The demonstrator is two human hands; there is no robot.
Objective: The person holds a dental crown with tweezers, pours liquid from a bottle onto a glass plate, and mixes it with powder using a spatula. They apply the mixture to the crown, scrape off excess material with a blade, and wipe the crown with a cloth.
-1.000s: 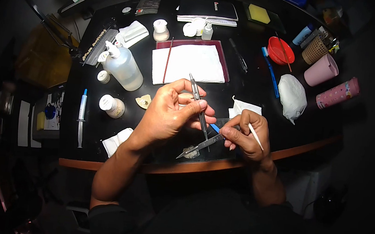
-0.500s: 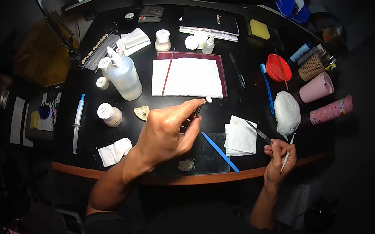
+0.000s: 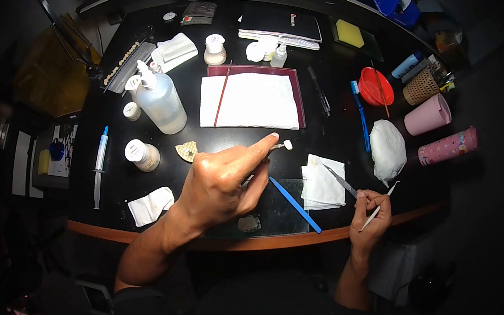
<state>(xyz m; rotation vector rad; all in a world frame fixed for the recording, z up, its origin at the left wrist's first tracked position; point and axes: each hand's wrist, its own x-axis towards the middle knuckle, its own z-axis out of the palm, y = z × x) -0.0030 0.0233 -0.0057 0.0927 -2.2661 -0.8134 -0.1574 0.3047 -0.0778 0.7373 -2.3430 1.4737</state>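
My left hand is closed around forceps, mostly hidden by the fingers. At the tip sits a small white tooth-shaped piece, in the air just below the white paper towel. My right hand grips a slim metal knife between thumb and fingers. Its tip is over the folded white tissue. A thin white double-ended dental instrument with a hooked end also lies across that hand's fingers. A blue-handled tool rests on a glass plate between the hands.
A spray bottle, powder jars and a syringe stand or lie on the left. On the right are a red bowl, a blue toothbrush, a white wrapped lump and a pink cup. A brush lies on the towel.
My left hand has shifted slightly left and down, and the white piece now shows farther out from the fingertip. My right hand's knife and instrument have tilted, and the view has shifted a little.
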